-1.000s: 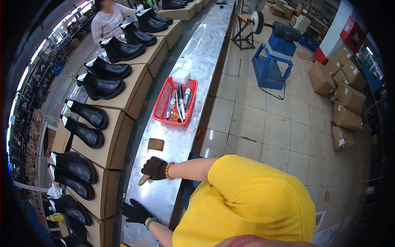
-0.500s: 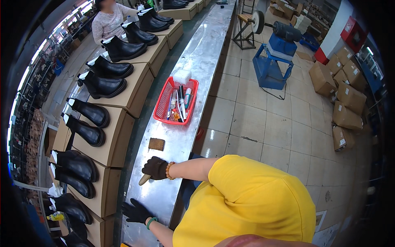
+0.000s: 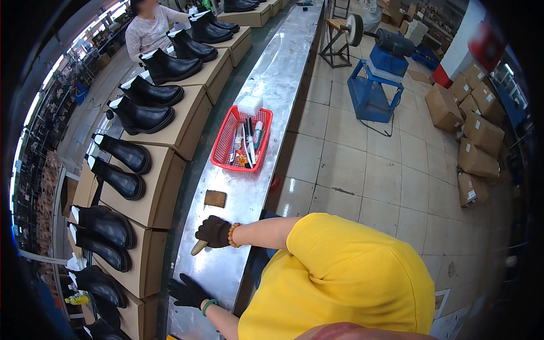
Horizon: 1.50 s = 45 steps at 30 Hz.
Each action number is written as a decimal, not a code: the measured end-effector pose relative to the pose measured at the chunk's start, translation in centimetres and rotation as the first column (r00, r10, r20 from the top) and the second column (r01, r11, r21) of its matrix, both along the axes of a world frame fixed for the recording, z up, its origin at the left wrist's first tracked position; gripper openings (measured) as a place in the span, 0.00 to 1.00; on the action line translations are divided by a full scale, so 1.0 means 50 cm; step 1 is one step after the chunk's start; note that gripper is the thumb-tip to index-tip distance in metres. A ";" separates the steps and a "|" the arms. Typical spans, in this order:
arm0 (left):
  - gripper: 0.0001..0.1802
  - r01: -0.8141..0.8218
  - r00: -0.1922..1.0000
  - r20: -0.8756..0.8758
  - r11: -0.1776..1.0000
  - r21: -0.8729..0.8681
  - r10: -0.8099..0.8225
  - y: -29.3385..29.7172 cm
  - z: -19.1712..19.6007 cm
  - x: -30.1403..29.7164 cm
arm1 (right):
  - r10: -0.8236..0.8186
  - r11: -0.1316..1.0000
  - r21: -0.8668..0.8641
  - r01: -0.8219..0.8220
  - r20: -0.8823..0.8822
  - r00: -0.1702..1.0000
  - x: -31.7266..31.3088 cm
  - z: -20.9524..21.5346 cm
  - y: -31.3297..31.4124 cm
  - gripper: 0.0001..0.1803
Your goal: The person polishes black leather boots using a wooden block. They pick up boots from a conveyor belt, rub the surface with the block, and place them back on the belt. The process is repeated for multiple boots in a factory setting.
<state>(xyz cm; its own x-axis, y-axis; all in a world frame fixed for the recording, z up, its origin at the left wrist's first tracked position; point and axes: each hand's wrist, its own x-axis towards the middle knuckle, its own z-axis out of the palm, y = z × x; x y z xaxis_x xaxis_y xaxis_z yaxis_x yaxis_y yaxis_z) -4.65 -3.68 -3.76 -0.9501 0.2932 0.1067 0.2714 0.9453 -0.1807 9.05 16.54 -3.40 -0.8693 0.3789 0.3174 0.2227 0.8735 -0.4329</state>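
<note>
Your right hand (image 3: 214, 231), in a dark glove with a bead bracelet at the wrist, is curled around a pale wooden handle (image 3: 199, 247) whose end sticks out below the fist, resting on the long metal bench (image 3: 272, 85). Your left hand (image 3: 187, 291), also gloved, lies flat on the same bench nearer to you, fingers spread and holding nothing, a green band at its wrist. Just beyond your right hand a small brown pad (image 3: 215, 198) lies on the metal, apart from the glove. Farther up the bench stands a red basket (image 3: 224, 153) of tools with a white block (image 3: 250, 105) at its far end. To your left, black boots (image 3: 141, 116) stand on cardboard boxes (image 3: 170, 187).
</note>
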 end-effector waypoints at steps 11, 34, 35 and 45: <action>0.35 -0.007 1.000 0.026 1.000 0.008 0.007 -0.006 0.010 0.000 | -0.003 1.000 0.006 0.003 -0.025 1.000 -0.008 -0.008 -0.010 0.12; 0.35 0.005 1.000 -0.013 0.998 -0.061 -0.006 -0.028 -0.003 -0.015 | -0.017 0.999 0.031 0.019 -0.058 0.998 -0.017 -0.016 -0.031 0.12; 0.35 0.010 1.000 -0.023 0.998 -0.058 -0.012 -0.030 -0.007 -0.017 | -0.017 0.999 0.032 0.019 -0.052 0.999 -0.018 -0.016 -0.032 0.12; 0.35 0.010 1.000 -0.028 0.999 -0.031 -0.011 -0.041 -0.011 -0.025 | -0.010 0.999 0.038 0.011 -0.026 1.000 -0.019 -0.008 -0.040 0.12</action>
<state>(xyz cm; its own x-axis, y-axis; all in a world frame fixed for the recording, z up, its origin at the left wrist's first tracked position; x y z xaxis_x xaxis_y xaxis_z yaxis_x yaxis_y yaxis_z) -5.88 -5.74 -4.33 -0.9437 0.3067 0.1238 0.2757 0.9363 -0.2175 8.10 14.54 -3.81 -0.8567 0.3753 0.3539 0.2211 0.8870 -0.4054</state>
